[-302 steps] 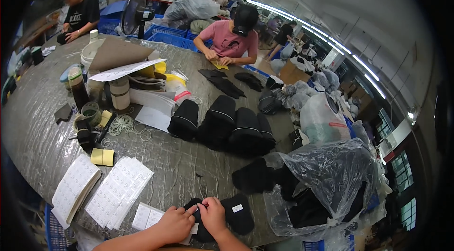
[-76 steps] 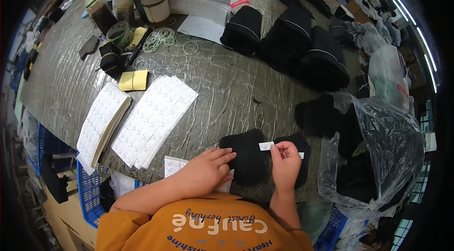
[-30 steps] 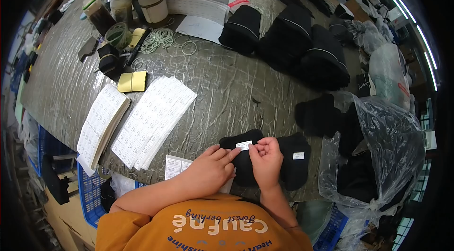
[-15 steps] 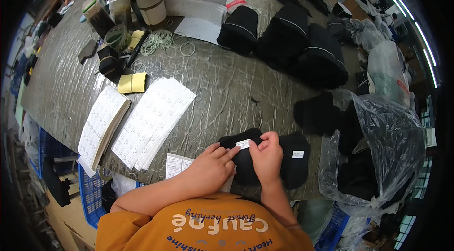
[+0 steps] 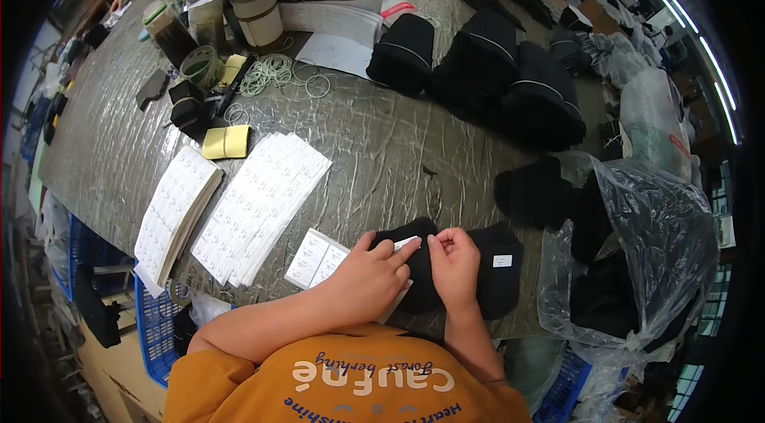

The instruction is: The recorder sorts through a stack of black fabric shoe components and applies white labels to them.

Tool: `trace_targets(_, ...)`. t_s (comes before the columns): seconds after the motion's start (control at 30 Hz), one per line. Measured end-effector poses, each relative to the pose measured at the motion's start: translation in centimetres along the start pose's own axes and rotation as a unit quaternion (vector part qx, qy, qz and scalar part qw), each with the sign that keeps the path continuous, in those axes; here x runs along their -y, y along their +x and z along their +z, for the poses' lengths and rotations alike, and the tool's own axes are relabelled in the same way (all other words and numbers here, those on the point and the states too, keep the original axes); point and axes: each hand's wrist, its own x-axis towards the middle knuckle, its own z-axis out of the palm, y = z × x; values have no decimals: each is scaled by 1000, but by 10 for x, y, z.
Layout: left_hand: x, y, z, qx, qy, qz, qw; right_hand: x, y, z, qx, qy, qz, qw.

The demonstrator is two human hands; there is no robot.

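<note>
A small white label (image 5: 405,243) lies on a black fabric piece (image 5: 416,295) at the table's near edge. My left hand (image 5: 373,275) presses its outstretched index fingertip on this label. A sheet of white labels (image 5: 315,258) is gripped under the same hand, its lower end showing below the fingers. Just right of the label, my right hand (image 5: 454,263) has thumb and index finger pinched together, with nothing visible between them. Beside it lies a second black fabric piece (image 5: 498,287) bearing a white label (image 5: 502,261).
Two stacks of printed label sheets (image 5: 259,212) (image 5: 175,212) and a yellow bundle (image 5: 225,142) lie left. Rubber bands (image 5: 267,74) and jars (image 5: 169,34) sit farther back. Banded black bundles (image 5: 478,56) stand far right, above a clear plastic bag (image 5: 661,240) of black pieces.
My left index finger has moved right onto the label. My right fingertips have come off the label and shifted slightly right. The label sheet in my left hand has moved up and right.
</note>
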Motion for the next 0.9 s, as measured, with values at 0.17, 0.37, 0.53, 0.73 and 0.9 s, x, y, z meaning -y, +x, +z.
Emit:
trace_targets(0.17,4,8,10,24,51,4,998,-1,2,3,3,-10,-47,999)
trace_targets(0.37,11,-6,6,6,-25,-2,1000,11,2,-1,-39,-92,-127,987)
trace_targets(0.53,9,-24,-3,-32,-89,-34,995,13,-6,-23,6,90,-4,996)
trace_targets(0.73,12,-26,-17,-45,-146,-47,987,11,-4,-82,-45,137,25,989)
trace_targets(0.9,13,-21,-14,-140,-182,-48,972,-17,-4,-134,-146,-93,2,985)
